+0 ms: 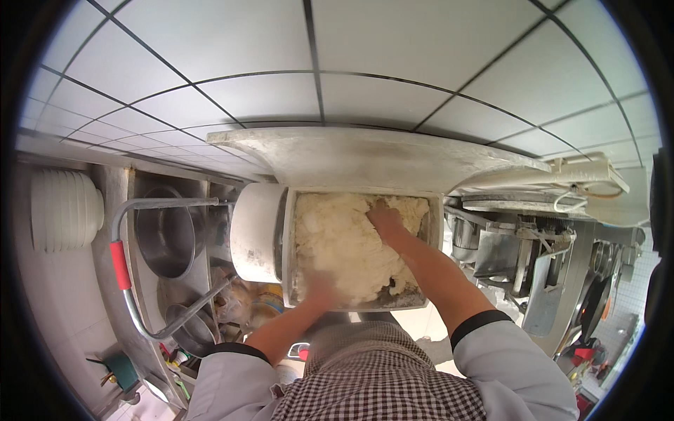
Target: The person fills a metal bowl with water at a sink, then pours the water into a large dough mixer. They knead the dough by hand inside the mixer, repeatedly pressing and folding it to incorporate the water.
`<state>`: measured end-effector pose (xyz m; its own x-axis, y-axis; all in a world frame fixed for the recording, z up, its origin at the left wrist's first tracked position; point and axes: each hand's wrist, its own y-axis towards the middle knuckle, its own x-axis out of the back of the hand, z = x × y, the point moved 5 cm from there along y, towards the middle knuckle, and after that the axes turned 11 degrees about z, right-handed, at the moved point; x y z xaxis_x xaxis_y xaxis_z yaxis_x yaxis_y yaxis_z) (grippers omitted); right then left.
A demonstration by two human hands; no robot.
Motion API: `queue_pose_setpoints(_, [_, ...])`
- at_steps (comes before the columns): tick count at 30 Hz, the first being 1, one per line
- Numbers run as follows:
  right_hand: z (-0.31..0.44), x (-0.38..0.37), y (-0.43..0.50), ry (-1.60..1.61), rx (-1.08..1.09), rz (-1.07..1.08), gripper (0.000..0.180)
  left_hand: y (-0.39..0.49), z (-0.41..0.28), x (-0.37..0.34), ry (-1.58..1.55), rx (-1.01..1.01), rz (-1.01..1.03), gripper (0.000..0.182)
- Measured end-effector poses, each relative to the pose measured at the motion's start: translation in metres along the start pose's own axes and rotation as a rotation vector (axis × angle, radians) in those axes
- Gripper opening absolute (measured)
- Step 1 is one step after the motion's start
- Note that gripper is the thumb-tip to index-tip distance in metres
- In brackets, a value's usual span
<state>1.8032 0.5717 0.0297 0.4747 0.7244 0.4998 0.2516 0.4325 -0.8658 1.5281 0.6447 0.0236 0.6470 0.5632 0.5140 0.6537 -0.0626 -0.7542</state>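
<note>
A large mass of pale, lumpy dough fills most of a rectangular metal tub in front of me, apparently the bowl of a dough mixer. My left hand is blurred and touches the dough near the tub's lower left; its fingers cannot be made out. At the upper right of the dough, my right hand presses in, with its fingertips sunk in or hidden by the dough. Loose flour and ragged dough edges show along the tub's lower right.
A raised lid stands behind the tub against the tiled wall. Left are a white housing, a metal handle with a red grip, a deep metal pot and stacked white bowls. Metal machinery stands right.
</note>
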Motion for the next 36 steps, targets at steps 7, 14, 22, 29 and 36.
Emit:
queue_pose_setpoints(7, [-0.048, -0.091, 0.109, 0.774, -0.205, -0.145, 0.043, 0.018, -0.065, 0.011, -0.057, -0.021, 0.077, 0.082])
queue_pose_setpoints(14, [-0.073, -0.072, 0.055, 1.566, -0.159, -0.002, 0.064, 0.046, -0.077, 0.025, 0.361, 0.015, 0.181, 0.08])
queue_pose_setpoints(22, [-0.075, -0.037, -0.114, 0.945, 0.099, -0.687, 0.069, 0.074, -0.084, 0.074, 0.426, -0.086, -0.015, 0.075])
queue_pose_setpoints(29, [0.022, -0.104, -0.194, 0.366, -0.084, -0.604, 0.124, 0.055, -0.045, 0.066, 0.096, -0.11, -0.17, 0.061])
queue_pose_setpoints(36, [0.028, -0.057, -0.153, 0.305, -0.038, -0.608, 0.142, -0.049, -0.009, 0.056, -0.11, -0.226, -0.258, 0.063])
